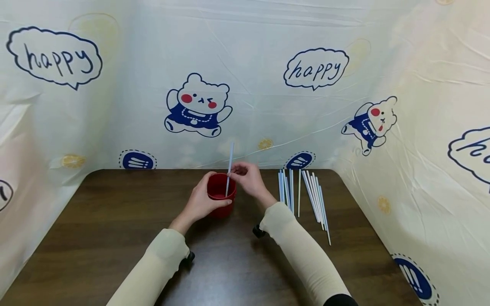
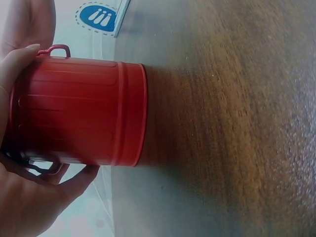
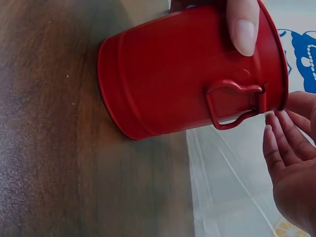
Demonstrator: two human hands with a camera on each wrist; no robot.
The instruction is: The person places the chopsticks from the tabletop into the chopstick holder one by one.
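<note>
A small red metal bucket [image 1: 220, 209] with side handles [image 3: 212, 106] stands on the table. My left hand [image 1: 199, 199] grips it near the rim, thumb [image 3: 244, 34] across the near side and fingers around the far side. A thin pale blue stick [image 1: 230, 159], which looks like a straw, stands nearly upright with its lower end inside the bucket. My right hand [image 1: 250, 180] pinches this stick between thumb and forefinger just above the rim. In the right wrist view the right fingers [image 3: 289, 136] show beside the bucket's rim, and the stick is hidden there.
To the right of the bucket several pale blue sticks [image 1: 287, 191] and whitish sticks [image 1: 314, 197] lie spread on the brown wooden table [image 1: 126, 221]. A patterned cloth [image 1: 252, 63] hangs behind the table and along both sides.
</note>
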